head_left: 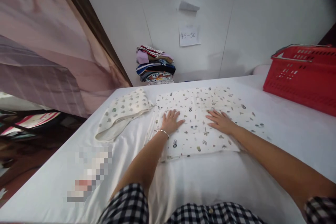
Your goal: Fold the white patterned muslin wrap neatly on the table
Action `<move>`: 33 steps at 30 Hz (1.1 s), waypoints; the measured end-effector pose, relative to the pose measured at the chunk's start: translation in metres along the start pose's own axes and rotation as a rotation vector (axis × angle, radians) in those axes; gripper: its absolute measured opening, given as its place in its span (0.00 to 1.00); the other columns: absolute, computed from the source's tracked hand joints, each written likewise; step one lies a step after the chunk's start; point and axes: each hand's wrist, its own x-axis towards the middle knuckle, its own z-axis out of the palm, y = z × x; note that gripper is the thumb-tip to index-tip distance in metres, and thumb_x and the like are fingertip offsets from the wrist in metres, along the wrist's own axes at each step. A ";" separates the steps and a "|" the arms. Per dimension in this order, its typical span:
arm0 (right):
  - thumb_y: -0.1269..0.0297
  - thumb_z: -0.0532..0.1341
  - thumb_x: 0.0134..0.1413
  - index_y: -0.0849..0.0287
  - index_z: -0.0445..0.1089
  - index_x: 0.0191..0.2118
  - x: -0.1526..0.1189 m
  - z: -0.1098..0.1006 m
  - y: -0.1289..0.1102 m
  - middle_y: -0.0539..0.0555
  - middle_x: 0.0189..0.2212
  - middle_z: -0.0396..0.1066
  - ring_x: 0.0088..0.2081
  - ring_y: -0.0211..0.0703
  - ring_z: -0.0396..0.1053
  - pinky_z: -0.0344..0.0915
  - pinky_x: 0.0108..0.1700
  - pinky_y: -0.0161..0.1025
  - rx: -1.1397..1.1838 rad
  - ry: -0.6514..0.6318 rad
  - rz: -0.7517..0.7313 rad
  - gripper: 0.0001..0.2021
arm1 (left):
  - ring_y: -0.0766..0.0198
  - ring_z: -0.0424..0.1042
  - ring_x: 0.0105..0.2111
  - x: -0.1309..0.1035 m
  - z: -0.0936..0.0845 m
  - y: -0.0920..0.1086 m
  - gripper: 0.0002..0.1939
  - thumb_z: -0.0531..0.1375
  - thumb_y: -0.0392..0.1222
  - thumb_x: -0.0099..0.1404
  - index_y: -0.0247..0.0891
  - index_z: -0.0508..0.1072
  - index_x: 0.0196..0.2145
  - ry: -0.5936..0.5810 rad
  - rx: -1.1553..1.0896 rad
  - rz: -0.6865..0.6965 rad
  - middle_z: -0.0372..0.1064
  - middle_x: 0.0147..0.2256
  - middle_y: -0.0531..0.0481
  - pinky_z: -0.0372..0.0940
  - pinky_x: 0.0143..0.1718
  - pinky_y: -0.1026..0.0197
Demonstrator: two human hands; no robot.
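Observation:
A white cloth with small printed figures (194, 136) lies spread and mostly flat on the white-covered table. My left hand (171, 122) rests palm down on its left part, fingers spread, with a bracelet at the wrist. On the right part of the same cloth lies my right hand (221, 121), also flat with fingers apart. Neither hand grips anything. Left of the printed cloth is a folded cream cloth with green prints (126, 108), close to the cloth's left edge.
A red basket (301, 77) stands at the back right. Folded clothes (156, 66) are stacked beyond the table's back edge, by the wall. A blurred-out item (90, 175) lies at the front left. Curtains (78, 70) hang on the left.

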 end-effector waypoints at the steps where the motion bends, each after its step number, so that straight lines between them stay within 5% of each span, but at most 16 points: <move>1: 0.42 0.44 0.63 0.49 0.56 0.65 0.005 0.002 0.003 0.52 0.68 0.42 0.68 0.56 0.37 0.37 0.66 0.61 -0.009 -0.007 0.033 0.30 | 0.47 0.41 0.67 0.004 0.002 -0.005 0.33 0.46 0.62 0.69 0.42 0.56 0.64 -0.015 -0.017 -0.031 0.44 0.67 0.43 0.38 0.64 0.36; 9: 0.37 0.38 0.61 0.48 0.51 0.67 0.040 -0.002 0.004 0.50 0.69 0.37 0.69 0.55 0.33 0.34 0.67 0.59 -0.086 0.012 0.013 0.35 | 0.49 0.38 0.68 0.034 -0.002 -0.024 0.34 0.43 0.64 0.68 0.44 0.53 0.65 0.057 0.042 -0.031 0.42 0.68 0.45 0.36 0.66 0.39; 15: 0.36 0.38 0.60 0.46 0.50 0.68 0.074 -0.011 0.015 0.48 0.69 0.36 0.69 0.57 0.33 0.36 0.66 0.61 -0.029 -0.073 0.072 0.35 | 0.50 0.36 0.68 0.067 -0.001 -0.043 0.37 0.40 0.66 0.67 0.46 0.50 0.67 -0.113 -0.020 -0.149 0.38 0.68 0.48 0.37 0.65 0.37; 22: 0.41 0.38 0.61 0.51 0.50 0.68 0.107 -0.024 0.037 0.50 0.69 0.39 0.69 0.55 0.35 0.37 0.66 0.61 -0.079 -0.045 0.215 0.34 | 0.51 0.38 0.68 0.093 -0.007 -0.075 0.37 0.40 0.66 0.67 0.44 0.53 0.65 -0.043 0.026 -0.250 0.40 0.68 0.48 0.35 0.65 0.38; 27: 0.42 0.37 0.62 0.51 0.60 0.63 0.134 -0.034 0.050 0.52 0.68 0.46 0.68 0.54 0.42 0.46 0.65 0.55 -0.019 -0.083 0.242 0.33 | 0.50 0.41 0.67 0.108 -0.008 -0.085 0.34 0.41 0.65 0.67 0.44 0.57 0.63 -0.030 0.005 -0.289 0.43 0.68 0.47 0.38 0.64 0.37; 30: 0.44 0.39 0.62 0.51 0.57 0.64 0.152 -0.036 0.057 0.52 0.68 0.44 0.68 0.56 0.39 0.45 0.64 0.59 -0.084 -0.026 0.268 0.32 | 0.52 0.41 0.67 0.119 -0.008 -0.091 0.32 0.42 0.63 0.68 0.43 0.59 0.62 0.049 0.050 -0.284 0.45 0.67 0.45 0.38 0.65 0.40; 33: 0.45 0.42 0.61 0.52 0.54 0.66 0.171 -0.035 0.061 0.55 0.69 0.42 0.68 0.58 0.40 0.44 0.64 0.62 -0.136 -0.051 0.315 0.31 | 0.53 0.39 0.68 0.132 -0.008 -0.102 0.35 0.42 0.64 0.67 0.42 0.56 0.64 0.007 0.024 -0.338 0.42 0.68 0.45 0.37 0.65 0.41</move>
